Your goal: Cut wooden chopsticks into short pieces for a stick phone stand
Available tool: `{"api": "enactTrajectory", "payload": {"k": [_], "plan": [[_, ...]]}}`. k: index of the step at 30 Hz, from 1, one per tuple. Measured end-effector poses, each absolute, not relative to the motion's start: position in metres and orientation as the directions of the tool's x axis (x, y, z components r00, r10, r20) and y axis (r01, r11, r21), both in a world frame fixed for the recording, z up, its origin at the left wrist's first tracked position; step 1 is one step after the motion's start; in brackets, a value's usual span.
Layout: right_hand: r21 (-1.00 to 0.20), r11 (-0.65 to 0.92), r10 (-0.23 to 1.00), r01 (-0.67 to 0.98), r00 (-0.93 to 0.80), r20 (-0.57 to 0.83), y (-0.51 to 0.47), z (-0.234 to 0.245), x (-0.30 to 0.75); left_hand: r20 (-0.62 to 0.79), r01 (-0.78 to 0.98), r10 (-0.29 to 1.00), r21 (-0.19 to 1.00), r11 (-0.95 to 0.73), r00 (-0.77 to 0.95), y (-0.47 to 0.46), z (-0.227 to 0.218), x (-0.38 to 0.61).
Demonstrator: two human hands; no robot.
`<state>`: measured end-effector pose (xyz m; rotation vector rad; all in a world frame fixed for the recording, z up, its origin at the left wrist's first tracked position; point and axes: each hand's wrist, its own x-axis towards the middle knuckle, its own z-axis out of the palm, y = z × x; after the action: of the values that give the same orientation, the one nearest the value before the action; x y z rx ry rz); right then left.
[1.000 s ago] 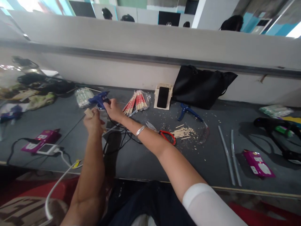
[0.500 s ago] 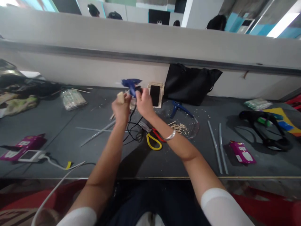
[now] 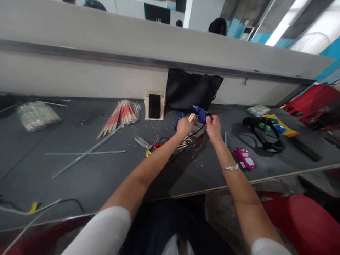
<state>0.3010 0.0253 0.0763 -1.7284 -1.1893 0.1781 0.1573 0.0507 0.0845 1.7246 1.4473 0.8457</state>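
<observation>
Off the right of the desk's middle, my left hand (image 3: 185, 126) is closed on a short bundle of pale wooden sticks (image 3: 191, 117), whose ends poke up beside the thumb. Close by it, my right hand (image 3: 214, 128) grips a blue glue gun (image 3: 201, 114) at its dark cable end. The gun's nozzle points up and left; its grip is partly hidden by my fingers. A black cable (image 3: 189, 143) hangs below. Cut stick pieces (image 3: 183, 144) lie under my hands. Scissors (image 3: 143, 142) with red and yellow handles lie open, partly behind my left forearm.
Red-wrapped chopsticks (image 3: 120, 118), a phone (image 3: 154, 106) and a black bag (image 3: 192, 89) are at the back. Clear glue sticks (image 3: 87, 153) lie crossed on the left. Rightward are a purple packet (image 3: 245, 158) and a black strapped frame (image 3: 265, 136). The desk edge runs in front.
Both hands have moved right across the desk with the glue gun and the wooden sticks. The cable followed. My view has turned right, and the chopstick packets have come into sight.
</observation>
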Motion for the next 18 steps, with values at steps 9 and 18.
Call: {"api": "enactTrajectory", "payload": {"k": [9, 18], "plan": [[-0.873, 0.009, 0.794, 0.487, 0.527, 0.302, 0.022, 0.069, 0.308, 0.072, 0.542, 0.978, 0.823, -0.168, 0.194, 0.052, 0.082, 0.143], [-0.970, -0.039, 0.705, 0.238, 0.694, 0.142, -0.056, 0.101, 0.364, 0.111, 0.189, 0.993, 0.975, -0.116, 0.040, 0.011, 0.101, 0.039]]}}
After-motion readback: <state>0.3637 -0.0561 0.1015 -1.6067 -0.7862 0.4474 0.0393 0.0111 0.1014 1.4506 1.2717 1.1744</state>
